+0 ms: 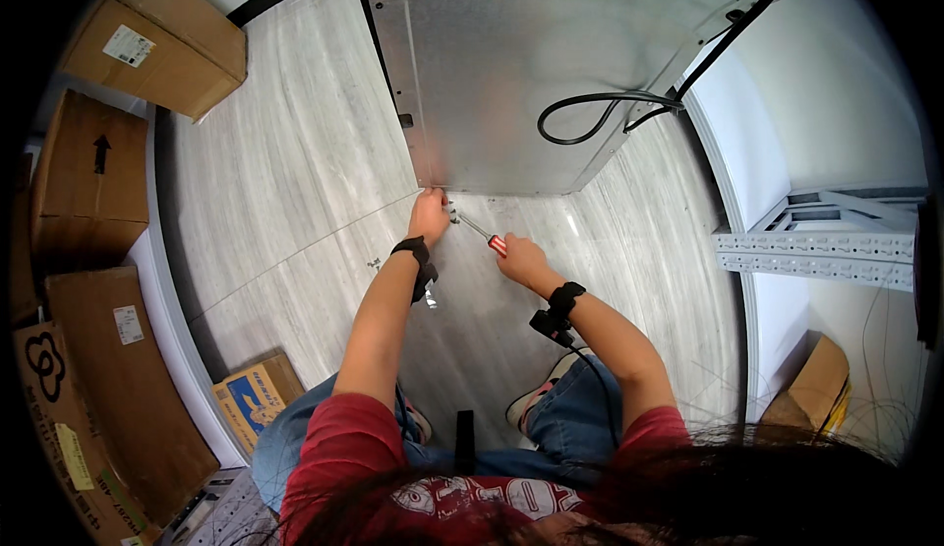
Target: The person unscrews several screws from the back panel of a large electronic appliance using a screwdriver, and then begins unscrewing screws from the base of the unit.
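My right hand (525,261) is closed around the red-and-white handle of a screwdriver (499,245). Its metal shaft points up and left, the tip close to a few small dark screws (453,216) by my left hand. That left hand (429,216) is at the bottom left corner of a large grey metal panel (511,74), its fingers curled in at the panel's lower edge. Whatever it may pinch is too small to make out. More small pieces of hardware (374,265) lie on the floor left of my left forearm.
A black cable (580,141) loops in front of the panel's right side. Cardboard boxes (128,339) line the left, with a smaller box (258,398) by my left knee. White perforated metal rails (816,256) and an open carton (811,384) stand at the right. Grey wood-look floor (295,152) lies around.
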`<act>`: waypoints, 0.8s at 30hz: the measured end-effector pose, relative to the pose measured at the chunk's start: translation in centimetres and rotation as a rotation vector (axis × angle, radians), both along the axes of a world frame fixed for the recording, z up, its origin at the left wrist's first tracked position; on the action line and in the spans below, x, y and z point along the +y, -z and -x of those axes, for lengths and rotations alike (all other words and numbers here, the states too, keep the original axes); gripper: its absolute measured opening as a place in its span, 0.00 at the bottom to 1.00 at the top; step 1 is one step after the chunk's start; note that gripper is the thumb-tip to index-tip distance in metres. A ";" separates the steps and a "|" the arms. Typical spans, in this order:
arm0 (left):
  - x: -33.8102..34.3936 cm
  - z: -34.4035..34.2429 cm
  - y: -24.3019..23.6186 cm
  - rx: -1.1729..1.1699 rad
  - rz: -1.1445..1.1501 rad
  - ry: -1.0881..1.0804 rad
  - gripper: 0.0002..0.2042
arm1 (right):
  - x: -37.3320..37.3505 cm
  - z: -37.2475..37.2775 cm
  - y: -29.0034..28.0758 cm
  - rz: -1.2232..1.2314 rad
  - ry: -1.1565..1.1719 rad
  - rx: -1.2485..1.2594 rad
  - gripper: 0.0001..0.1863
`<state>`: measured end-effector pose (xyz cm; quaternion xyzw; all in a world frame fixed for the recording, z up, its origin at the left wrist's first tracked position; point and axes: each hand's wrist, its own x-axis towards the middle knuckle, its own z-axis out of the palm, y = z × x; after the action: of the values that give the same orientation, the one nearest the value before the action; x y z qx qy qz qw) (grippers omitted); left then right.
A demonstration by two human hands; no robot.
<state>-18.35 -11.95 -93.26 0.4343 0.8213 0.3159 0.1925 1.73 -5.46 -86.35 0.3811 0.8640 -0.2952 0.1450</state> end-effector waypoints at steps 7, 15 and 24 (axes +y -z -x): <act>0.4 0.3 -0.2 -0.087 0.026 0.015 0.09 | 0.8 0.1 2.6 -0.011 0.072 -0.029 0.11; -0.5 0.5 -0.5 -0.066 0.062 0.114 0.12 | 1.2 0.8 3.7 0.004 0.065 0.025 0.14; -0.7 0.2 -0.6 -0.035 0.063 0.117 0.13 | 1.4 2.3 4.3 0.016 0.053 0.029 0.17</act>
<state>-18.54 -12.67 -92.69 0.4699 0.8004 0.2857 0.2386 -0.53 -4.01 -90.65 0.3986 0.8532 -0.3112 0.1274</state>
